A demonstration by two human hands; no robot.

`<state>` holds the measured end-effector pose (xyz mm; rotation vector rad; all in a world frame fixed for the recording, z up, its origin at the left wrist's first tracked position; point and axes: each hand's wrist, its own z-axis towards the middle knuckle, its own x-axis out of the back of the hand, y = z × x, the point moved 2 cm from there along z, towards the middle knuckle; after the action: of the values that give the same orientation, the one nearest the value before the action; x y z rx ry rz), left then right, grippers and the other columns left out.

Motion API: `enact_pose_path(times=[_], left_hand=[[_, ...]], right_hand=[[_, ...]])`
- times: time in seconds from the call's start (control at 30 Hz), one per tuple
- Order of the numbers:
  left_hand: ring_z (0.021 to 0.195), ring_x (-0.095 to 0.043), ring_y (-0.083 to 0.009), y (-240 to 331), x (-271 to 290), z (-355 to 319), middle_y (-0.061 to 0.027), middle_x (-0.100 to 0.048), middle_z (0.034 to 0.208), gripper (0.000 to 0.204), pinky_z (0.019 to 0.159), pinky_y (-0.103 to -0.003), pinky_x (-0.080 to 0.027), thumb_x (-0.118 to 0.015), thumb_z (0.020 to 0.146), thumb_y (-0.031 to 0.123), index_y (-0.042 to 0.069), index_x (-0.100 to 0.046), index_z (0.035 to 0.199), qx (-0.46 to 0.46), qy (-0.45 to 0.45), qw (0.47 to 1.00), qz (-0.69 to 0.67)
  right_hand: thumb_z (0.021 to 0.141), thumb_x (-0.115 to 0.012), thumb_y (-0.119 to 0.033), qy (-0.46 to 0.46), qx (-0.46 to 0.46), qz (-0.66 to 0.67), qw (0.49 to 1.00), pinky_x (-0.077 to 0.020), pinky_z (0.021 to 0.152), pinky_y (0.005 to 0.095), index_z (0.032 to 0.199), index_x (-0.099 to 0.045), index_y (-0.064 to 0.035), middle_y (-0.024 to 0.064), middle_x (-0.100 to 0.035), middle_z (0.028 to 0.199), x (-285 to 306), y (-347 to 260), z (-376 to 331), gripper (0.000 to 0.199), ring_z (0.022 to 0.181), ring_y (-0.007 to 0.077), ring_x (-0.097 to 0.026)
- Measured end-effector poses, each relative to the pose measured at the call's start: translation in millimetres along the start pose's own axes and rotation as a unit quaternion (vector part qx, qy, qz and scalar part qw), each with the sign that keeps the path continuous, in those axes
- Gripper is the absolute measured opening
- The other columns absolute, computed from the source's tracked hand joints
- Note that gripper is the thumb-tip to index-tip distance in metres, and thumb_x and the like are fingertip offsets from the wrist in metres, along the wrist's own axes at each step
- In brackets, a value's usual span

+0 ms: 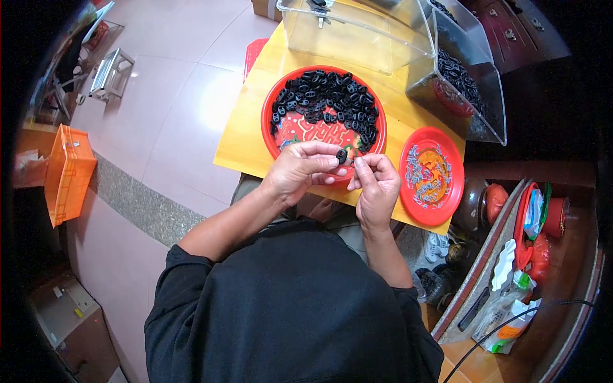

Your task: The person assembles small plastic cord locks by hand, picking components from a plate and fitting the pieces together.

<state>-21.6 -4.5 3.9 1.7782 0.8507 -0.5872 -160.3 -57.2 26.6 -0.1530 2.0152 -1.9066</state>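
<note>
My left hand pinches a small black oval plastic piece with openings in it, between thumb and fingertips. Close beside it, the thumb and forefinger of my right hand are pressed together; whatever they hold is too small to make out. Both hands are over the near edge of a round red tray. Many similar black pieces are heaped across its far half and right side, with the patterned bottom showing nearer me. Right of my right hand lies a smaller red plate scattered with tiny silvery slivers.
The yellow wooden table bears a clear plastic box at the back. Another clear bin holding dark pieces stands at the far right. A cluttered shelf is at right; an orange crate and metal stool are at left.
</note>
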Motion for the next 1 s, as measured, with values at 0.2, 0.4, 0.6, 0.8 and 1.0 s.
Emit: enact_pose_path(times=[0.2, 0.4, 0.6, 0.8, 1.0], left_hand=[[0.074, -0.065, -0.0181, -5, -5, -3, -0.0100, -0.065, 0.087, 0.021, 0.062, -0.024, -0.054, -0.064, 0.079, 0.004, -0.001, -0.059, 0.099, -0.003, 0.028, 1.000, 0.009], [0.072, -0.064, -0.0159, -7, -6, -3, -0.0092, -0.064, 0.086, 0.019, 0.061, -0.024, -0.054, -0.064, 0.079, 0.003, -0.002, -0.060, 0.097, -0.033, 0.036, 0.999, 0.022], [0.072, -0.062, -0.0125, -10, -7, -2, -0.0091, -0.064, 0.086, 0.017, 0.063, -0.024, -0.054, -0.064, 0.078, 0.002, -0.002, -0.062, 0.094, -0.093, 0.026, 0.994, 0.059], [0.072, -0.062, -0.0116, -5, -7, -4, -0.0081, -0.065, 0.085, 0.016, 0.066, -0.023, -0.052, -0.062, 0.080, 0.001, -0.003, -0.062, 0.095, -0.125, 0.012, 0.988, 0.093], [0.078, -0.060, -0.0096, 6, -14, -8, -0.0059, -0.063, 0.086, 0.019, 0.071, -0.022, -0.049, -0.058, 0.082, -0.001, -0.003, -0.057, 0.101, -0.132, -0.022, 0.979, 0.152]], right_hand=[[0.083, -0.058, -0.002, 0.009, 0.011, -0.003, 1.000, -0.0397, 0.046, 0.0176, 0.079, -0.054, -0.0012, 0.0024, -0.054, 0.065, -1, 3, -1, 0.006, 0.048, 0.0058, -0.047], [0.083, -0.059, -0.002, 0.014, 0.011, -0.003, 1.000, -0.0398, 0.045, 0.0170, 0.078, -0.054, -0.0018, 0.0028, -0.055, 0.066, -1, 5, -2, 0.006, 0.049, 0.0059, -0.048], [0.083, -0.058, -0.002, 0.010, 0.002, -0.010, 1.000, -0.0415, 0.045, 0.0175, 0.079, -0.054, -0.0019, 0.0029, -0.056, 0.066, -4, 5, -4, 0.006, 0.050, 0.0060, -0.050], [0.082, -0.061, -0.003, -0.027, -0.007, 0.021, 0.999, -0.0406, 0.044, 0.0172, 0.081, -0.053, -0.0018, 0.0007, -0.055, 0.068, -3, 5, -4, 0.008, 0.050, 0.0040, -0.049], [0.081, -0.059, 0.001, -0.139, -0.014, 0.050, 0.989, -0.0448, 0.049, 0.0180, 0.101, -0.052, 0.0013, 0.0034, -0.057, 0.078, 2, -1, -3, 0.021, 0.057, 0.0059, -0.052]])
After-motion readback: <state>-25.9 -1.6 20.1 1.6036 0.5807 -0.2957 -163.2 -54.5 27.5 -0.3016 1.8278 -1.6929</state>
